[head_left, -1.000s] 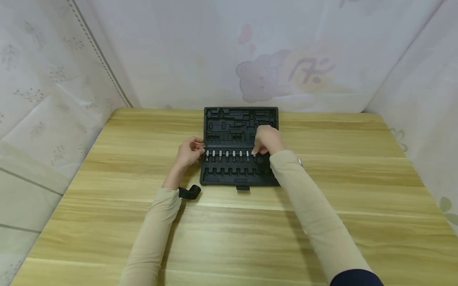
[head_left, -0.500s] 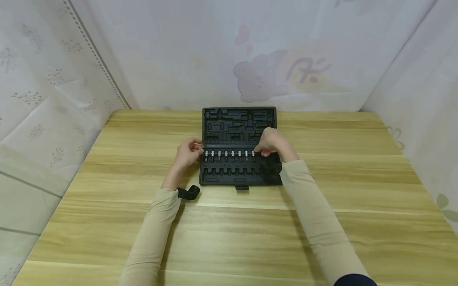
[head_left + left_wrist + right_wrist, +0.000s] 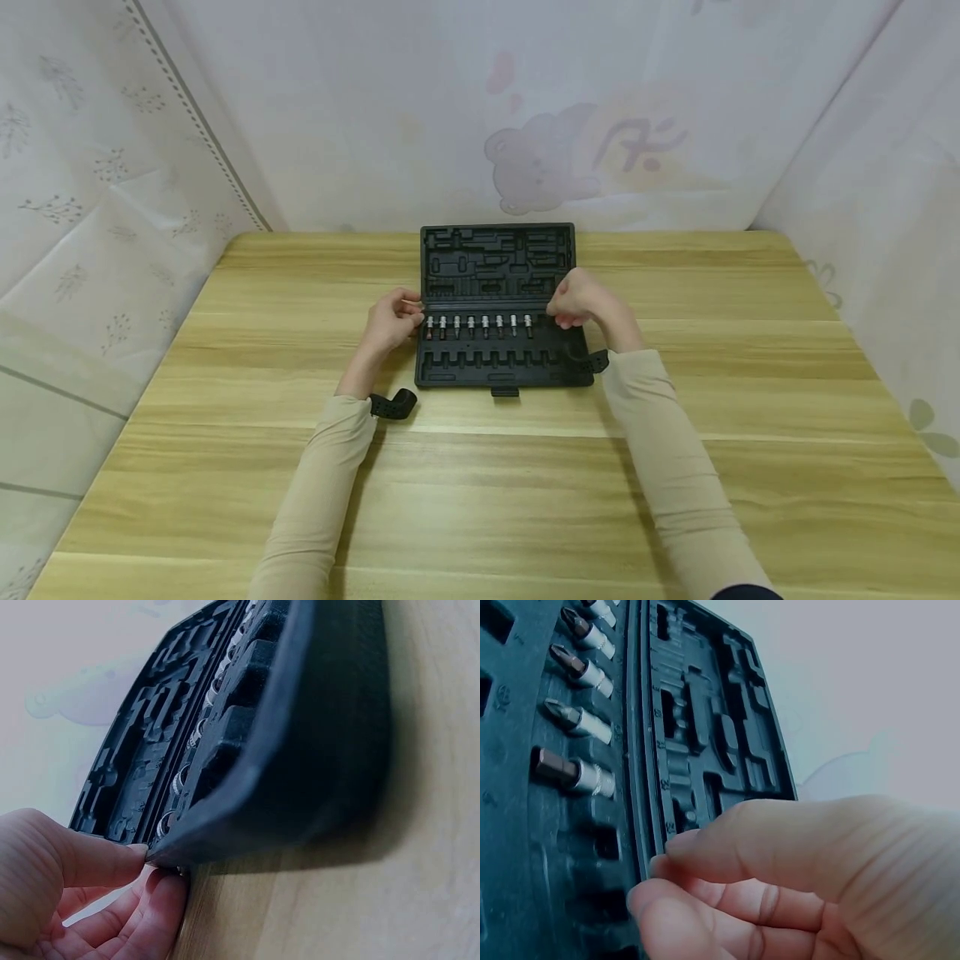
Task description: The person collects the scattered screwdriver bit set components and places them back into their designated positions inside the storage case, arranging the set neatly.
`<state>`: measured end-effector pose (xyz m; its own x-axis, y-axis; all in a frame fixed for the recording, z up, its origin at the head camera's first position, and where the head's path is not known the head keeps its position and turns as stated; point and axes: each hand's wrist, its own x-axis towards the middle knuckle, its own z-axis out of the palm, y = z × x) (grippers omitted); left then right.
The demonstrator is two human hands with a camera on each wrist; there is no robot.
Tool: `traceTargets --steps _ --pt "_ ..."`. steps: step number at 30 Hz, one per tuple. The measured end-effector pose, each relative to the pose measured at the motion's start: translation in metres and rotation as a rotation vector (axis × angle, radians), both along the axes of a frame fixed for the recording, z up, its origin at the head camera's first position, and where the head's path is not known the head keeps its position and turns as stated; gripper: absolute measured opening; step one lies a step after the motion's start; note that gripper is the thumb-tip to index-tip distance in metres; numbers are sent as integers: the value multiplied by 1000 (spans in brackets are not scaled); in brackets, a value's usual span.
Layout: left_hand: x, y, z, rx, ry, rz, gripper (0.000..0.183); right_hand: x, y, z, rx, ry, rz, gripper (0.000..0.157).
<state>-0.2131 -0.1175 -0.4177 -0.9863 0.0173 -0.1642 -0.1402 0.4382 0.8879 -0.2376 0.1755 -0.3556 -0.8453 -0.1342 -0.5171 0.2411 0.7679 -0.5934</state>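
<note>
A black bit socket case (image 3: 480,343) lies unfolded on the wooden table, its moulded lid (image 3: 487,262) toward the back. Several silver bit sockets stand in one row in the near half. At the row's right end is a bit socket with a square-looking dark tip (image 3: 574,774). My left hand (image 3: 390,319) pinches the case's left edge near the hinge, thumb on top and fingers below. Just right of the row hovers my right hand (image 3: 585,302), thumb and fingers loosely curled close to the hinge with nothing between them.
The table's back edge (image 3: 337,235) runs close behind the case, with a patterned cloth (image 3: 375,125) hanging beyond it. A black wrist mount (image 3: 393,405) juts from the left sleeve, and another mount (image 3: 597,362) overlaps the case's front right corner.
My right hand has let go of the bit socket at the row's right end and moved right, away from it. The left hand stays at the case's edge.
</note>
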Motion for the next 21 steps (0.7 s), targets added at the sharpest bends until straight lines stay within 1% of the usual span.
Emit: traceTargets --steps 9,12,17,21 --pt "0 0 0 -6 7 -6 31 8 16 -5 -16 67 -4 19" --pt "0 0 -1 2 2 -3 31 12 22 -5 -13 98 7 20" --pt "-1 -1 -2 18 -3 -2 32 19 33 -2 11 129 16 20" --pt "-1 0 -2 19 -4 -4 32 22 43 -3 18 148 20 21"
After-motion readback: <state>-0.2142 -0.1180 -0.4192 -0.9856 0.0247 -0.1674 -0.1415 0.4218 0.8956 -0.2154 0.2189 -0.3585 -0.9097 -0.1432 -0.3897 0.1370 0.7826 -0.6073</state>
